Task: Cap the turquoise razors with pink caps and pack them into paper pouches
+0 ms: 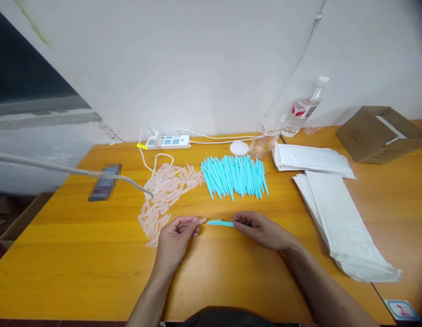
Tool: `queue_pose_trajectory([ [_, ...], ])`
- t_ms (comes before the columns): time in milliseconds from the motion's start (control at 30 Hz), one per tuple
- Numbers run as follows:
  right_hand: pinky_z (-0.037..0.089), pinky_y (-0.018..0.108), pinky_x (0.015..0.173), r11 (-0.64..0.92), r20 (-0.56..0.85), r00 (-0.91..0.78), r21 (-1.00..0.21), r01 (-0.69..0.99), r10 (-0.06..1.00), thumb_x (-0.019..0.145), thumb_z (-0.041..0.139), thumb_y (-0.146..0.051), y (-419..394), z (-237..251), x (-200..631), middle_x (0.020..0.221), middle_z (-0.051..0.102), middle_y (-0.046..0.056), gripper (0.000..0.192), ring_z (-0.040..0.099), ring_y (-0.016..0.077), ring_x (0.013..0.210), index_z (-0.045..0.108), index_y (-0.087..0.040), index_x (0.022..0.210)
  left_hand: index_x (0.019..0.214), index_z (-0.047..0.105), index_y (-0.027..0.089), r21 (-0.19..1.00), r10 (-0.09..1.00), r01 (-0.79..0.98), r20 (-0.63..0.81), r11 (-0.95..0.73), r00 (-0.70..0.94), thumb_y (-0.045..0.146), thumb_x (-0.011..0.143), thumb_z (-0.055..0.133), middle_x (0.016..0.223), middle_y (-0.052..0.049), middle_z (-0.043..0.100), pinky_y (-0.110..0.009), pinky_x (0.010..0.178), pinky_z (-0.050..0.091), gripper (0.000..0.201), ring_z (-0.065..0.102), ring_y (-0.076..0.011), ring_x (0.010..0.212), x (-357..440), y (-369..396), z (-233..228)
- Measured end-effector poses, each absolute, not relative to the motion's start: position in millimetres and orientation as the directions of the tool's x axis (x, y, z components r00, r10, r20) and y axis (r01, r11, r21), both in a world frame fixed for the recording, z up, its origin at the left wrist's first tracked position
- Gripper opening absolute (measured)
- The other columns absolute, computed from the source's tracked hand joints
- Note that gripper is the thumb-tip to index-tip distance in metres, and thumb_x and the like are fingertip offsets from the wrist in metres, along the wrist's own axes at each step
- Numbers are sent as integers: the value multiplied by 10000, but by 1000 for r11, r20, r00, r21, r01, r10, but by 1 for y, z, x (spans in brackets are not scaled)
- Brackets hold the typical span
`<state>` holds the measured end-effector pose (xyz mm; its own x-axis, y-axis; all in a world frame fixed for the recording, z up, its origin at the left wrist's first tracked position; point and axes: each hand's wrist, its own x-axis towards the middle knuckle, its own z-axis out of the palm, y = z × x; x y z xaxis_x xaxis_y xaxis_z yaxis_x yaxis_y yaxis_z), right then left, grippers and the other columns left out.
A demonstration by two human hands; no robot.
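Observation:
Between thumb and fingers, my left hand [179, 231] pinches a small translucent pinkish cap [202, 221]. My right hand [257, 227] grips a turquoise eyebrow razor [220, 223] by its handle, the blade end pointing left at the cap. A small gap separates razor and cap. Beyond my hands lies a heap of turquoise razors [233, 177], mostly side by side. Loose translucent caps [166, 190] are spread to its left, some close to my left hand.
A white power strip [173, 141] with cables lies along the wall, and a blurred dark phone [105, 182] at left. Behind the razors are a clear jar [265, 136], a round lid [239, 148] and a bottle [304, 109]. White packets [347, 218] and a cardboard box [377, 136] are at right.

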<state>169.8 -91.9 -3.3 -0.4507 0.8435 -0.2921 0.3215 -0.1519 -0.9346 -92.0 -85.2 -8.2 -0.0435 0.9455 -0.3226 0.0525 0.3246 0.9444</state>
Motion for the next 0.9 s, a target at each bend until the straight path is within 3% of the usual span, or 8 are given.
queue_pose_trajectory([
  [167, 289, 253, 592, -146, -287, -468, -938, 314, 836, 985, 483, -507, -92, -4, 169, 741, 445, -34, 364, 352, 113, 664, 587, -171, 886, 885, 752, 128, 938, 938, 55, -345, 343, 31, 459, 738, 828, 739, -58, 766, -233, 656, 570, 370, 690, -135, 649, -87, -91, -9],
  [367, 295, 254, 592, -150, -285, -453, -938, 311, 845, 983, 486, -510, -94, -3, 172, 742, 458, -34, 362, 362, 116, 661, 597, -176, 901, 903, 747, 129, 945, 944, -1, -328, 328, -45, 447, 741, 830, 810, -70, 778, -234, 669, 569, 366, 694, -138, 689, -90, -94, -11],
  [567, 287, 255, 582, -160, -287, -471, -943, 292, 834, 970, 498, -543, -94, -1, 170, 724, 451, -37, 383, 359, 115, 646, 593, -182, 885, 889, 749, 123, 939, 938, 18, -345, 345, 31, 451, 754, 818, 751, -65, 762, -244, 662, 568, 361, 692, -147, 665, -81, -97, -7],
  [767, 292, 252, 579, -165, -285, -459, -944, 285, 841, 969, 495, -554, -94, 1, 173, 732, 468, -33, 400, 356, 111, 644, 603, -176, 896, 911, 743, 128, 940, 940, -29, -340, 339, -38, 442, 753, 824, 849, -85, 784, -243, 671, 574, 361, 698, -145, 699, -89, -97, -10],
  [900, 289, 253, 572, -163, -298, -470, -938, 307, 831, 953, 508, -580, -95, 0, 170, 713, 460, -41, 417, 350, 110, 630, 598, -180, 872, 902, 746, 122, 940, 940, -14, -340, 340, 11, 439, 770, 814, 809, -76, 778, -233, 669, 567, 350, 690, -138, 689, -87, -99, -10],
])
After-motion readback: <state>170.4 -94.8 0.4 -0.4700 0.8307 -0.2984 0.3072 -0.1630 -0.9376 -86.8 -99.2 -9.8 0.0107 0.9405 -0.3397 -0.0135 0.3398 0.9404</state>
